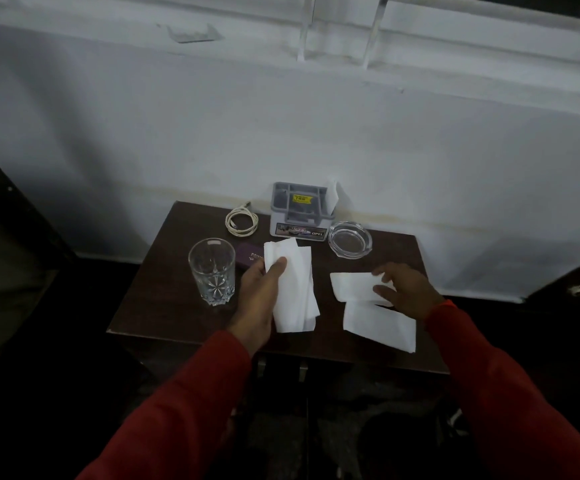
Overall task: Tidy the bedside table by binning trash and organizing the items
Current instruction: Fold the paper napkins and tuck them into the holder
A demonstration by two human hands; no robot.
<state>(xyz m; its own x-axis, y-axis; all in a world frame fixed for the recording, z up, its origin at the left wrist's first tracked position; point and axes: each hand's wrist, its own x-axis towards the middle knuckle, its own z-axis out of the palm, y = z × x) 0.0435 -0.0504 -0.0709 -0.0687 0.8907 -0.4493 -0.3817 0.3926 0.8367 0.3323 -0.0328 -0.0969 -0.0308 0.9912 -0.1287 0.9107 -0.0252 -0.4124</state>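
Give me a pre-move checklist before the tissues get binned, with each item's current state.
1. Left hand grips its tissue: ok.
2. Right hand has the second tissue gripped: not ok, fingers only rest on it.
3. Third tissue collected: not ok, it lies on the table.
4. Glass upright, apart from the left hand: ok.
5. Bin location: cannot tell, none in view.

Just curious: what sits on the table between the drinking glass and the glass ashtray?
In the head view, the tissue gripped by the left hand, plus a purple packet.
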